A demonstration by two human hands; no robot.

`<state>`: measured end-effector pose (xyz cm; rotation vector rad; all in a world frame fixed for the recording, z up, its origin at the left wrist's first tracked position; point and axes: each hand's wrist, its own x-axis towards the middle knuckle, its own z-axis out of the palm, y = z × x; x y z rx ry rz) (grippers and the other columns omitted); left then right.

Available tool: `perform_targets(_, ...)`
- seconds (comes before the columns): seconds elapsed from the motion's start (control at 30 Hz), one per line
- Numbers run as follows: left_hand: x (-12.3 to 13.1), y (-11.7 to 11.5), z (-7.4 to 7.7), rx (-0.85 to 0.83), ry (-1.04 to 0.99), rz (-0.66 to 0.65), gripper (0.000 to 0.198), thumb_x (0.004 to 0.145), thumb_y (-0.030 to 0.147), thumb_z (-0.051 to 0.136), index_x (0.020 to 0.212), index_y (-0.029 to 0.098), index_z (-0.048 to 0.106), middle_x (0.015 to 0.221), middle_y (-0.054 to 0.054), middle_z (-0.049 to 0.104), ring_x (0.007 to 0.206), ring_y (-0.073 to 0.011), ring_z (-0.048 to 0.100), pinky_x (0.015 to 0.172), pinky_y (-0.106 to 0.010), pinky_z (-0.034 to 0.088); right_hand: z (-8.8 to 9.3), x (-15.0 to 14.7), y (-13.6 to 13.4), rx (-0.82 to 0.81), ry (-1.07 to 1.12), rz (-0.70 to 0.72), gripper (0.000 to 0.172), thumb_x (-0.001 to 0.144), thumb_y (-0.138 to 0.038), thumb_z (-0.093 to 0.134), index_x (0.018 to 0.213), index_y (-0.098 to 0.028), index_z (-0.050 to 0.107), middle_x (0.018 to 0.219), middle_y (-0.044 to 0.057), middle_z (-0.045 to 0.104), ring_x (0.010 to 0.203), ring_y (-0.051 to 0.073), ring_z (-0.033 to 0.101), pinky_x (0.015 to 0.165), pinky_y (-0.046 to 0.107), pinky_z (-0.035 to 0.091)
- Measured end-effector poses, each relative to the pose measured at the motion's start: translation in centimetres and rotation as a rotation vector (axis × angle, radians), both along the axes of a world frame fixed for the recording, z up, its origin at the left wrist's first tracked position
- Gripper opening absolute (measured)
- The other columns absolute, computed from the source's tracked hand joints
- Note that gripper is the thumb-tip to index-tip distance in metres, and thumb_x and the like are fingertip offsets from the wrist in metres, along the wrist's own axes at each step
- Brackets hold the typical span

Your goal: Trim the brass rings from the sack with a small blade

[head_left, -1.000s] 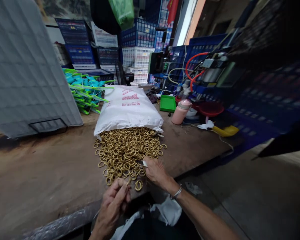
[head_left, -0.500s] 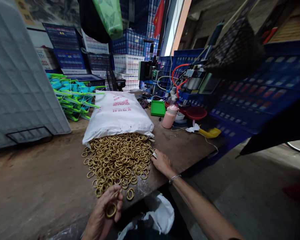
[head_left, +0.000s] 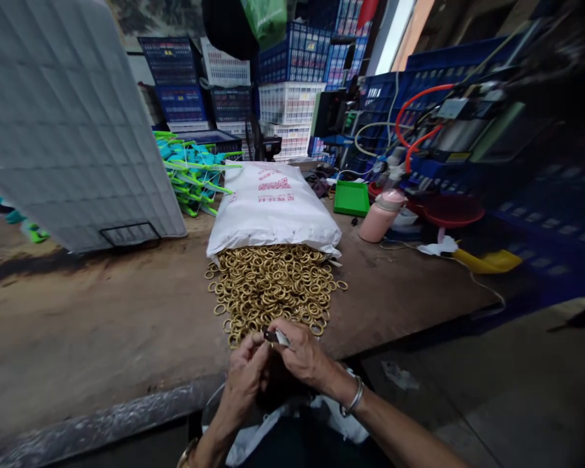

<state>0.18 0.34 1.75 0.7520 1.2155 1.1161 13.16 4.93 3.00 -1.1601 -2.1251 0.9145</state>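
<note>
Two hands meet at the near edge of the table (head_left: 102, 338), in front of the white sack (head_left: 273, 208). The right hand (head_left: 305, 357) is closed around a small metal tool (head_left: 275, 337), and its shiny tip points to the left. The left hand (head_left: 246, 380) touches the right one, with the fingers curled and pinched close to the tool tip; I cannot tell if a ring is between them. A silver bracelet (head_left: 353, 398) sits on the right wrist. Many brass rings (head_left: 273, 283) spill out of the open mouth of the sack, and the pile reaches up to the hands. To the right of the sack stand a pink bottle (head_left: 381, 216) and a green tray (head_left: 351, 197). Farther to the right of the sack lies a yellow scoop (head_left: 487, 261). To the left of the sack leans a grey panel (head_left: 73, 123), and green hangers (head_left: 190, 170) lie beside the sack's far left corner.
</note>
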Motion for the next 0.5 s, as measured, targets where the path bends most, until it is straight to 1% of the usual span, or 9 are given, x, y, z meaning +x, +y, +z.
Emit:
perform_targets(0.03,-0.1,-0.1,0.0,0.013,0.032,0.007,0.033,0.069,0.049,0.059,0.076,0.017,0.052,0.043,0.010,0.038,0.035,-0.0041,0.029,0.035,-0.016,0.023,-0.1,-0.5,-0.2,-0.023,0.018,0.005,0.014,0.074,-0.011,0.044,0.079,-0.020,0.054,0.070,-0.002,0.054,0.064,0.011,0.047,0.061,0.020,0.032)
perform_targets(0.1,-0.4,-0.3,-0.1,0.069,0.088,0.047,0.031,0.069,0.047,0.059,0.069,0.017,0.051,0.046,0.009,0.039,0.038,-0.0050,0.032,0.038,-0.016,0.027,-0.3,-1.2,-0.3,-0.088,0.048,-0.019,0.009,0.078,-0.018,0.044,0.074,-0.019,0.052,0.065,-0.003,0.051,0.060,0.010,0.043,0.058,0.020,0.031)
perform_targets(0.17,-0.7,-0.4,-0.3,0.163,0.165,0.090,0.025,0.072,0.041,0.058,0.067,0.016,0.053,0.053,0.005,0.046,0.047,-0.0074,0.041,0.047,-0.018,0.034,-0.5,-1.5,-0.3,-0.197,0.084,-0.060,0.019,0.081,-0.028,0.043,0.066,-0.018,0.048,0.060,-0.004,0.046,0.056,0.009,0.039,0.054,0.020,0.030)
perform_targets(0.23,-0.8,-0.5,-0.6,0.262,0.272,0.104,0.020,0.075,0.035,0.055,0.068,0.017,0.056,0.060,0.002,0.053,0.057,-0.0108,0.048,0.057,-0.021,0.040,-0.6,-1.6,-0.3,-0.370,0.153,-0.069,0.030,0.083,-0.035,0.039,0.060,-0.018,0.045,0.055,-0.004,0.041,0.051,0.008,0.036,0.049,0.020,0.028)
perform_targets(0.3,-0.9,-0.5,-0.7,0.324,0.359,0.091,0.018,0.077,0.032,0.053,0.070,0.017,0.059,0.065,0.000,0.057,0.063,-0.0134,0.051,0.064,-0.024,0.041,-0.7,-1.6,-0.4,-0.577,0.236,-0.061,0.036,0.084,-0.040,0.034,0.057,-0.018,0.044,0.050,-0.005,0.037,0.045,0.007,0.031,0.044,0.020,0.025)
perform_targets(0.37,-0.9,-0.5,-0.7,0.331,0.376,0.068,0.019,0.078,0.032,0.051,0.071,0.017,0.060,0.066,-0.001,0.058,0.066,-0.0145,0.052,0.067,-0.025,0.041,-0.5,-1.6,-0.4,-0.706,0.291,-0.074,0.037,0.084,-0.043,0.033,0.058,-0.019,0.043,0.047,-0.007,0.033,0.040,0.007,0.026,0.040,0.020,0.022)
perform_targets(0.4,-0.8,-0.5,-0.6,0.318,0.356,0.057,0.020,0.078,0.033,0.051,0.070,0.017,0.060,0.067,-0.001,0.058,0.066,-0.0145,0.052,0.066,-0.025,0.041,-0.5,-1.6,-0.3,-0.714,0.296,-0.093,0.035,0.083,-0.042,0.035,0.059,-0.019,0.043,0.047,-0.007,0.033,0.040,0.007,0.026,0.040,0.020,0.022)
perform_targets(0.43,-0.8,-0.5,-0.5,0.294,0.324,0.047,0.021,0.078,0.035,0.052,0.070,0.016,0.060,0.067,-0.001,0.057,0.065,-0.0138,0.052,0.065,-0.024,0.041,-0.4,-1.6,-0.3,-0.684,0.291,-0.116,0.031,0.081,-0.041,0.039,0.059,-0.019,0.043,0.048,-0.007,0.034,0.042,0.007,0.027,0.041,0.020,0.023)
perform_targets(0.5,-0.7,-0.5,-0.4,0.217,0.244,0.023,0.025,0.075,0.040,0.054,0.069,0.016,0.058,0.061,0.001,0.053,0.056,-0.0108,0.048,0.055,-0.021,0.040,-0.2,-1.8,-0.1,-0.564,0.254,-0.162,0.025,0.076,-0.036,0.045,0.059,-0.018,0.044,0.051,-0.007,0.037,0.047,0.007,0.031,0.046,0.019,0.027)
